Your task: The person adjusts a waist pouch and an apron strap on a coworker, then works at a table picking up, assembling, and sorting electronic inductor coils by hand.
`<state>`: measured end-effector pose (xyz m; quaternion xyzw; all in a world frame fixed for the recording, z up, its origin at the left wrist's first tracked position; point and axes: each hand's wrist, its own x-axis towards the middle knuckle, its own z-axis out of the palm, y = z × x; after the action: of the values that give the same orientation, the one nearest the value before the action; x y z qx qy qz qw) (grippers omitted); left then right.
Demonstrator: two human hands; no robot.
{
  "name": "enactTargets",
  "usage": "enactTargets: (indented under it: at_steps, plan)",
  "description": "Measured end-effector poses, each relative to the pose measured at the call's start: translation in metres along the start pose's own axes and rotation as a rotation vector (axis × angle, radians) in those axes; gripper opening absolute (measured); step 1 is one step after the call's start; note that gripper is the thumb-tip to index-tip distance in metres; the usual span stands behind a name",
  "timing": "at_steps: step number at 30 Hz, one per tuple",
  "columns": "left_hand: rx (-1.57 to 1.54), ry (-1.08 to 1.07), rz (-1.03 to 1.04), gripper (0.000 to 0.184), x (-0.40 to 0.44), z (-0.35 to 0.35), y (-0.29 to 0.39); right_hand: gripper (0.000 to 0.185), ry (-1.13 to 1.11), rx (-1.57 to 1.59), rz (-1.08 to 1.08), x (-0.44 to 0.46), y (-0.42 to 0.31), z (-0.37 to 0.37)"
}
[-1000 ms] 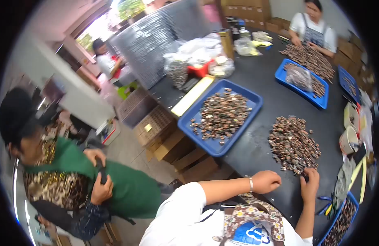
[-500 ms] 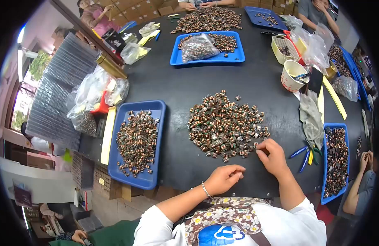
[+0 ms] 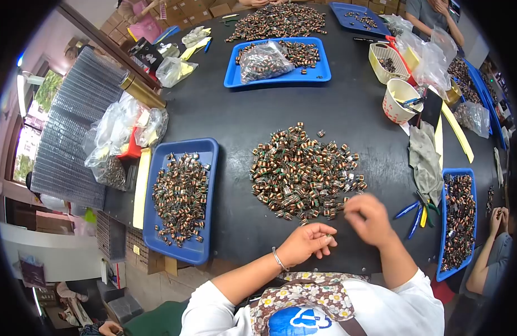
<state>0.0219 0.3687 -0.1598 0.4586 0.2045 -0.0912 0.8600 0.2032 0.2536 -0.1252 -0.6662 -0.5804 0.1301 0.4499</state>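
A dark counter carries everything, and its largest load is the near heap of small copper-banded parts, lying loose straight ahead of the person. A similar far heap spreads along the opposite edge.

Beside the near heap, on the left, a blue tray holds a broad mound of the same sort of parts. A narrower blue tray on the right is well filled too, and a far blue tray bears loose parts and a clear bag packed with more.

As a judgement, the work looks well short of finished: the near heap is large and unboxed. Plenty of parts lie in trays, but whether those are done or waiting cannot be told, since they look much alike from here.

The left hand is just off the heap's near edge, thumb and fingers curled close. Something small may be pinched at its tips, but I cannot be sure of that grip. The right hand is blurred, bent at the heap's right corner; whether its grip is closed on a part cannot be told. Smallest of the gear, pliers lie between that hand and the narrow tray.
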Motion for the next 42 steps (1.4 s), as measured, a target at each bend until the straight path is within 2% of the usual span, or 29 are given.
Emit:
enactTargets:
  at_steps: [2, 6, 11, 14, 20, 24, 27, 31, 33, 37, 38, 40, 42]
  plan:
    - [0.058, 0.03, 0.043, 0.023, -0.003, 0.007, 0.002, 0.02, 0.137, -0.253, -0.001, 0.009, 0.011, -0.012]
    - [0.031, 0.044, 0.037, 0.021, -0.005, 0.006, 0.004, 0.026, 0.123, -0.439, 0.114, 0.009, 0.02, -0.011]
    - [0.012, 0.031, 0.045, 0.02, -0.008, 0.002, -0.004, 0.032, -0.03, -0.317, 0.233, 0.002, 0.014, -0.014]
    - [0.053, 0.036, 0.035, 0.019, -0.009, 0.001, -0.004, 0.03, -0.075, -0.276, 0.23, -0.004, 0.008, -0.014]
    - [0.122, 0.112, 0.017, 0.018, -0.01, 0.01, 0.001, 0.023, -0.046, -0.207, 0.169, -0.013, 0.013, -0.017]
    - [0.103, 0.155, 0.061, 0.016, -0.006, 0.014, -0.005, 0.021, -0.091, -0.204, 0.234, -0.017, 0.02, -0.015]
    - [0.087, 0.195, 0.071, 0.017, -0.002, 0.014, -0.008, 0.023, 0.012, -0.2, 0.165, -0.017, 0.024, -0.011]
    - [0.082, 0.209, 0.077, 0.016, -0.002, 0.014, -0.011, 0.02, 0.031, -0.148, 0.126, -0.021, 0.018, -0.015]
    - [0.086, 0.217, 0.069, 0.016, -0.002, 0.015, -0.009, 0.018, -0.017, 0.216, 0.277, -0.024, 0.013, -0.013]
    - [0.115, 0.212, 0.068, 0.017, -0.001, 0.015, -0.01, 0.017, -0.177, 0.43, 0.238, -0.024, 0.009, -0.006]
    - [0.095, 0.206, 0.075, 0.017, 0.0, 0.015, -0.01, 0.018, -0.197, 0.402, 0.153, -0.024, 0.01, -0.005]
    - [0.075, 0.198, 0.081, 0.017, 0.002, 0.017, -0.011, 0.019, -0.242, 0.445, 0.23, -0.025, 0.005, 0.002]
    - [0.044, 0.175, 0.077, 0.016, 0.003, 0.019, -0.01, 0.019, -0.244, 0.394, 0.2, -0.027, 0.004, 0.006]
